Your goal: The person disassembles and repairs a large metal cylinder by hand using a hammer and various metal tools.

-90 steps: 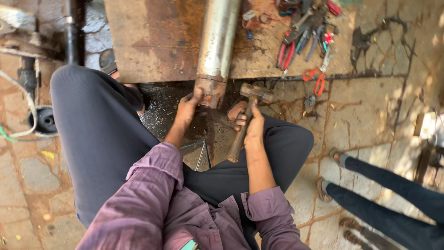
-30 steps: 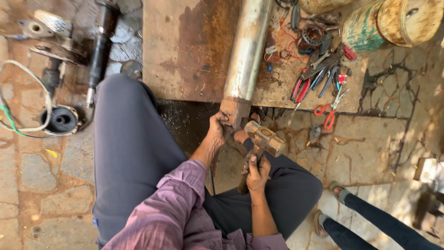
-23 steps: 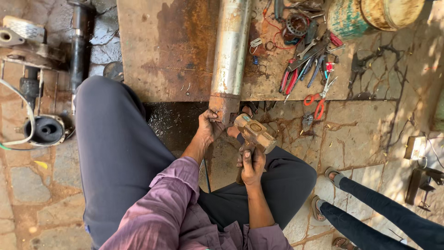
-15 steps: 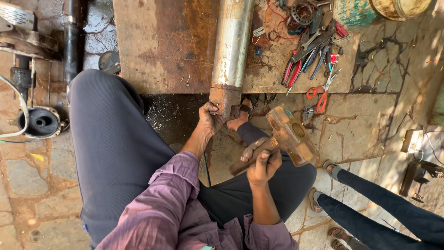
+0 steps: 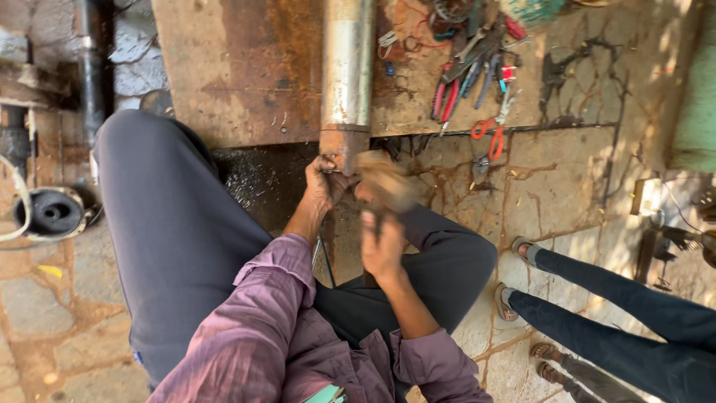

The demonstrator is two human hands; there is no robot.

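Observation:
A long grey metal shaft [image 5: 347,67] lies on a rusty steel plate [image 5: 239,67] and ends in a rusty end piece [image 5: 343,149]. My left hand [image 5: 322,183] is closed on a small part held against that end. My right hand [image 5: 382,246] grips the wooden handle of a hammer [image 5: 384,179], whose head is blurred with motion and sits right beside the shaft's end. I sit on the stone floor with my legs in dark trousers on both sides and purple sleeves on my arms.
Pliers and cutters with red, orange and blue handles [image 5: 477,75] lie scattered on the plate's right side. A black round part [image 5: 52,213] and a dark pipe [image 5: 91,75] lie to the left. Another person's legs and sandalled feet [image 5: 597,313] stand at the right.
The hammer head, drawn back to the right half a second ago, has swung in to the shaft's end. My left hand has stayed at the end piece.

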